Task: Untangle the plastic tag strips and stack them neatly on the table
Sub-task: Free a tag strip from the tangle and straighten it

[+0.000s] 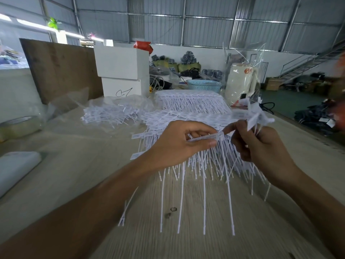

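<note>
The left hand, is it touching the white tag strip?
Touching. The head view shows the left hand pinching the flat head of a tag strip between thumb and fingers, above the stacked strips.

Bare wooden table (78, 165) open at near left and near centre, stacked tag strips (194, 107) filling the middle, loose tangle in a plastic bag (115, 111) at left, white boxes (122, 70), basket (204, 87) and wrapped kettle (240, 81) blocking the far edge
</note>
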{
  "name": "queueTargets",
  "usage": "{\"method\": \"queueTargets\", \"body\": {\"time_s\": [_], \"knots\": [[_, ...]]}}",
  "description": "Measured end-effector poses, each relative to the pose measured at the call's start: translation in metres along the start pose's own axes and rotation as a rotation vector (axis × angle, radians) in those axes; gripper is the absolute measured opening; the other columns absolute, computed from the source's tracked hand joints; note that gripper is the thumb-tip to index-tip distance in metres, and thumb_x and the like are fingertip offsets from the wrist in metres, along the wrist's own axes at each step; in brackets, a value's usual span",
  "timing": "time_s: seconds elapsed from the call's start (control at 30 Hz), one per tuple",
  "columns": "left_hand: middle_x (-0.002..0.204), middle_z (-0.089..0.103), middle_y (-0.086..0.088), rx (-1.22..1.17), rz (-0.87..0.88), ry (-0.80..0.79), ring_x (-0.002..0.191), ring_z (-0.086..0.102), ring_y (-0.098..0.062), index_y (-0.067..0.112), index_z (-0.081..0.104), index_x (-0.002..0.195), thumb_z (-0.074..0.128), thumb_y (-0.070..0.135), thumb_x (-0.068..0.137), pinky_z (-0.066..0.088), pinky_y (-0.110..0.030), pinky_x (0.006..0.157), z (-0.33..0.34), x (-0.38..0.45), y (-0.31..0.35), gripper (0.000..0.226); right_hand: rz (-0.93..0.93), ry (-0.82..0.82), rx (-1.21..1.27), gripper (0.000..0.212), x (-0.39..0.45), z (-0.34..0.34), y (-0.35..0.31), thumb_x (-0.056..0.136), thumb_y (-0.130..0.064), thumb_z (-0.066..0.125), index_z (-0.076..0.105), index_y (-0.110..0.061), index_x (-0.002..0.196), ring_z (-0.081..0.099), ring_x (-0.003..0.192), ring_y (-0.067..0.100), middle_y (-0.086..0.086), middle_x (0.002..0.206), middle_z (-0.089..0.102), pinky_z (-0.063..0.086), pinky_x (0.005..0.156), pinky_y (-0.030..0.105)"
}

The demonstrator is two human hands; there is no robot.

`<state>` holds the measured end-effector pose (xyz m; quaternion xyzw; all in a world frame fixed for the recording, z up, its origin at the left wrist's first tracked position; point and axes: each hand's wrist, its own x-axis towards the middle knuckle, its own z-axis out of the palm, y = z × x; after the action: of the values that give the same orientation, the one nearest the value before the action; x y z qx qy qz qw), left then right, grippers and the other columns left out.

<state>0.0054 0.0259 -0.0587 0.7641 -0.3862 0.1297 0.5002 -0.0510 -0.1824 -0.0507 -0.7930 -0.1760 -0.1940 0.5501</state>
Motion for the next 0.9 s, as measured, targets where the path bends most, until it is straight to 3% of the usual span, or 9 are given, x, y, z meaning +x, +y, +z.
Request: {"method": "queueTargets", "body": {"time_s": [0.1, 0.2, 0.23, 0.33, 0.4, 0.5, 0.67, 0.77, 0.9], "knots": [[0.091, 0.076, 0.012, -0.013, 0.040, 0.040, 0.084, 0.072, -0.007, 0.032, 0.074, 0.109, 0.080, 0.029, 0.083, 0.059, -0.036, 0.077, 0.001, 0.000, 0.003, 0.027, -0.032, 0.037, -0.288, 0.056, -0.001, 0.004, 0.003, 0.098, -0.047, 0.034, 0.048, -0.009, 0.060, 0.032, 0.043, 0.006, -0.001, 0.050, 0.040, 0.027, 0.051, 0.027], [0.090, 0.075, 0.009, -0.043, 0.079, 0.058, 0.084, 0.072, -0.012, 0.030, 0.071, 0.104, 0.082, 0.027, 0.081, 0.056, -0.030, 0.072, 0.002, 0.001, 0.007, 0.026, -0.063, 0.106, -0.288, 0.064, -0.004, 0.006, 0.004, 0.097, -0.046, 0.037, 0.044, 0.005, 0.059, 0.027, 0.045, 0.010, 0.015, 0.051, 0.036, 0.022, 0.049, 0.030], [0.090, 0.075, 0.007, -0.049, 0.084, 0.061, 0.084, 0.072, -0.014, 0.025, 0.071, 0.104, 0.082, 0.026, 0.081, 0.055, -0.030, 0.070, 0.003, 0.002, 0.007, 0.025, -0.084, 0.129, -0.253, 0.060, -0.004, 0.006, 0.002, 0.097, -0.046, 0.038, 0.049, 0.000, 0.059, 0.026, 0.044, 0.009, 0.013, 0.050, 0.036, 0.023, 0.049, 0.028], [0.089, 0.075, 0.004, -0.051, 0.090, 0.080, 0.083, 0.071, -0.014, 0.015, 0.072, 0.101, 0.084, 0.021, 0.080, 0.055, -0.029, 0.068, 0.003, 0.002, 0.007, 0.025, -0.178, 0.116, -0.141, 0.036, -0.006, 0.010, -0.008, 0.095, -0.042, 0.049, 0.065, -0.039, 0.063, 0.027, 0.040, 0.005, -0.006, 0.046, 0.035, 0.023, 0.046, 0.014], [0.087, 0.075, 0.004, -0.044, 0.106, 0.095, 0.082, 0.071, -0.015, 0.012, 0.073, 0.100, 0.085, 0.017, 0.079, 0.058, -0.028, 0.070, 0.003, 0.001, 0.007, 0.025, -0.184, 0.062, -0.117, 0.032, -0.005, 0.011, -0.010, 0.093, -0.041, 0.053, 0.065, -0.048, 0.065, 0.028, 0.041, 0.004, -0.009, 0.046, 0.036, 0.024, 0.047, 0.012], [0.088, 0.075, 0.003, -0.023, 0.150, 0.119, 0.080, 0.072, -0.013, 0.009, 0.075, 0.098, 0.086, 0.016, 0.076, 0.058, -0.027, 0.074, 0.004, 0.000, 0.008, 0.026, -0.069, 0.027, -0.121, 0.046, -0.004, 0.011, -0.006, 0.091, -0.053, 0.052, 0.052, -0.026, 0.054, 0.028, 0.045, 0.006, -0.004, 0.049, 0.035, 0.027, 0.050, 0.023], [0.083, 0.074, 0.007, 0.006, 0.164, 0.143, 0.076, 0.071, -0.006, 0.012, 0.074, 0.093, 0.087, 0.008, 0.074, 0.057, -0.021, 0.070, 0.006, -0.002, 0.011, 0.024, 0.036, -0.099, 0.012, 0.053, -0.003, 0.007, -0.001, 0.081, -0.051, 0.069, 0.067, 0.001, 0.075, 0.032, 0.043, 0.010, 0.002, 0.050, 0.037, 0.028, 0.044, 0.019], [0.087, 0.073, 0.000, 0.122, 0.236, 0.117, 0.079, 0.070, -0.012, 0.007, 0.076, 0.094, 0.083, 0.009, 0.079, 0.056, -0.036, 0.072, 0.004, 0.000, 0.013, 0.016, 0.146, -0.169, 0.102, 0.051, -0.002, 0.005, 0.001, 0.078, -0.051, 0.070, 0.069, -0.001, 0.076, 0.029, 0.041, 0.010, 0.000, 0.048, 0.035, 0.026, 0.042, 0.021], [0.103, 0.074, -0.003, 0.253, 0.349, 0.076, 0.096, 0.069, -0.013, 0.004, 0.075, 0.110, 0.067, 0.003, 0.091, 0.055, -0.033, 0.085, 0.002, 0.001, 0.011, 0.020, 0.225, -0.148, 0.208, 0.042, -0.001, 0.001, -0.002, 0.081, -0.046, 0.069, 0.067, -0.005, 0.072, 0.022, 0.041, 0.012, -0.002, 0.048, 0.029, 0.024, 0.040, 0.021]]}}
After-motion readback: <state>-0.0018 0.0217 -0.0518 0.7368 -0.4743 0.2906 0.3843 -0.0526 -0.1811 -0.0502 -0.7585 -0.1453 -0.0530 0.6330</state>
